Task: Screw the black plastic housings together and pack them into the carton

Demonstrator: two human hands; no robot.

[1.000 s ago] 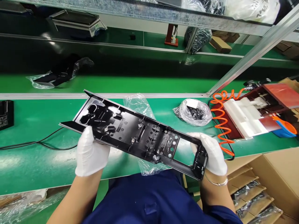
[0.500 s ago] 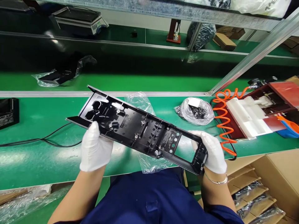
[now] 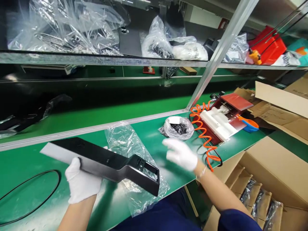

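My left hand (image 3: 81,183), in a white glove, grips a long black plastic panel (image 3: 113,163) near its left end; the panel is turned outer side up and hangs over the green table (image 3: 29,166). An empty clear plastic bag (image 3: 130,150) lies under the panel's right end. My right hand (image 3: 181,154), also gloved, is off the panel with fingers spread, blurred in motion, just in front of a clear bag of small black parts (image 3: 177,128).
A red and white fixture (image 3: 222,117) with a coiled orange air hose (image 3: 203,136) stands at the right. Open cardboard boxes (image 3: 264,179) with wrapped panels sit at lower right. A black cable (image 3: 31,192) loops at left. Shelves above hold plastic bags.
The panel has been flipped from inner side up to outer side up. My right hand let go of its right end and moved toward the bag of parts. The view swung up and right.
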